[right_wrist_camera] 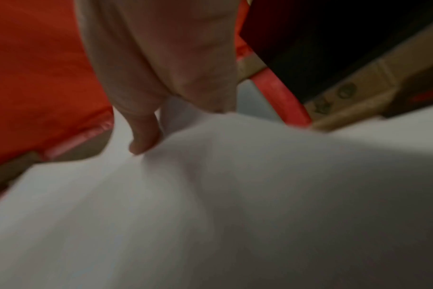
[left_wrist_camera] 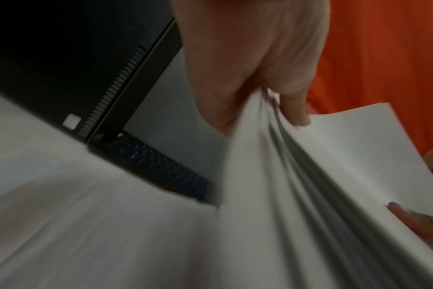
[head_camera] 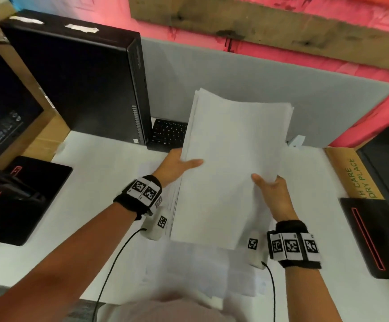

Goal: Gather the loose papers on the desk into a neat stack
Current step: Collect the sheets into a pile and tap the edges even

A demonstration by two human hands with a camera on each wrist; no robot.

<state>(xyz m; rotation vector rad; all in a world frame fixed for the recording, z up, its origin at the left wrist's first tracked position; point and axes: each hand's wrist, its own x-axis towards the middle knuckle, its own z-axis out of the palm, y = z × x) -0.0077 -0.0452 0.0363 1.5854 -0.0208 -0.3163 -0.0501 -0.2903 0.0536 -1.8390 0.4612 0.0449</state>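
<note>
A: Starting from the head view, how far along is the gathering?

B: Most of it is looking done. The left hand (head_camera: 177,167) and the right hand (head_camera: 273,194) are gripping a thick bundle of papers (head_camera: 230,163) by its two long sides, thumbs lying on top, and the bundle is being held tilted above the bench (head_camera: 91,196), between the two hands. Its far corners are fanning out, so the edges are not squared yet. Below and nearer than the hands, a few loose sheets (head_camera: 188,270) are lying on the bench, blurred; I judge those are left to collect.

A: And the left wrist view?

B: The left hand (left_wrist_camera: 250,64) is pinching the bundle's edge, and the papers (left_wrist_camera: 309,185) are splaying into separate layers below its thumb, confirming they need tapping flush. A fingertip of the right hand (left_wrist_camera: 413,221) is pressing the top sheet on the far side. A black computer case (left_wrist_camera: 62,68) is standing off to the left of the hand.

A: The right wrist view?

B: It is blurred, but the right hand (right_wrist_camera: 161,74) is clamping the papers (right_wrist_camera: 235,195), thumb on top.
</note>
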